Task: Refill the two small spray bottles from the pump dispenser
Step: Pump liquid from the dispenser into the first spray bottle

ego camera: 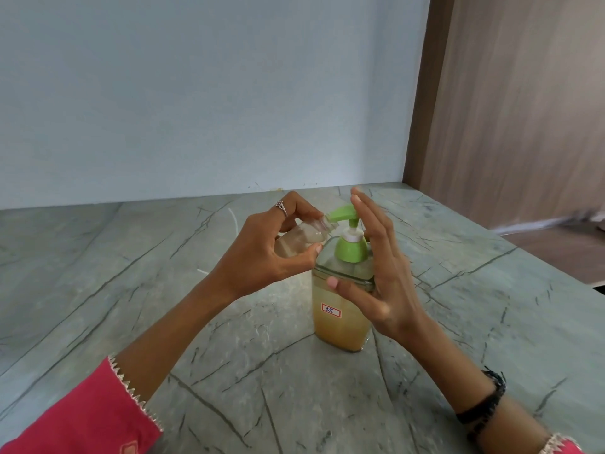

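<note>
Between your left hand (258, 253) fingers: small spray bottle (304, 235), pinched, tilted, mouth touching green nozzle (340, 213) to catch liquid. Your right hand (379, 273) fingers straight beside pump dispenser (340, 309), thumb steadying it on table (131, 290).

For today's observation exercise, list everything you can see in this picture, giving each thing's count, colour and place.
pump dispenser: one, clear with amber liquid, green pump, on the table at centre
small spray bottle: one, clear, tilted, mouth at the pump spout
label: one, white with red border, on the dispenser's front
table: one, grey-green marble pattern
wall: pale blue, behind
wood panel: brown, at right
left hand: grips the small spray bottle; ring, pink sleeve
right hand: fingers straight beside the dispenser, thumb on it; black wristband
</note>
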{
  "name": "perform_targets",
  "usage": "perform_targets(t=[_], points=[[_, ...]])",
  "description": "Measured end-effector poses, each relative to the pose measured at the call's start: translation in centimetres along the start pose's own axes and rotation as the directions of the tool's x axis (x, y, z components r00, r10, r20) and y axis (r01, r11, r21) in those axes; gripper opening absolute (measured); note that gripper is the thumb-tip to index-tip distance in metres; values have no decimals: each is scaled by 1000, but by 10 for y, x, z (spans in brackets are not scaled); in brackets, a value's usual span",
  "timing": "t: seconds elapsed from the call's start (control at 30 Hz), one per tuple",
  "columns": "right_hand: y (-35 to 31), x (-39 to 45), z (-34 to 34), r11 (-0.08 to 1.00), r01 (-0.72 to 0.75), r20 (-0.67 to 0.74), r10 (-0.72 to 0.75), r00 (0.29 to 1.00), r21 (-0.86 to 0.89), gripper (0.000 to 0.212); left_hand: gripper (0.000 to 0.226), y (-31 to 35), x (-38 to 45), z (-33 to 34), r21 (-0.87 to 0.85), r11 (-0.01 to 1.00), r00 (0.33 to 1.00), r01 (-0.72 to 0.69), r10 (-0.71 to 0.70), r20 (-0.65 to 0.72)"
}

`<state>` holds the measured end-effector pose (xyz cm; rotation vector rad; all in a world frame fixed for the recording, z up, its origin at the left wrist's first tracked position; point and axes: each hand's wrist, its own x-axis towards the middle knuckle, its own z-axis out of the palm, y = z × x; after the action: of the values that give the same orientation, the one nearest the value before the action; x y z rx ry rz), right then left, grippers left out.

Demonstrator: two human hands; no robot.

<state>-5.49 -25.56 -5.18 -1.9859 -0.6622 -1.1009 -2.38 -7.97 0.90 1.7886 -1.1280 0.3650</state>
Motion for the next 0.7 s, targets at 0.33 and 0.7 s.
perform_targets(t=[0.33,0.7], points=[[-2,1,3,999,-27,-63,29,998,25,63,28,-3,-2,1,28,1000,1000,12,-12,14],[0,-1,1,1000,1,-20,-2,1000,-30,78,28,-2,-1,0,11,1000,1000,-1,1,-8]])
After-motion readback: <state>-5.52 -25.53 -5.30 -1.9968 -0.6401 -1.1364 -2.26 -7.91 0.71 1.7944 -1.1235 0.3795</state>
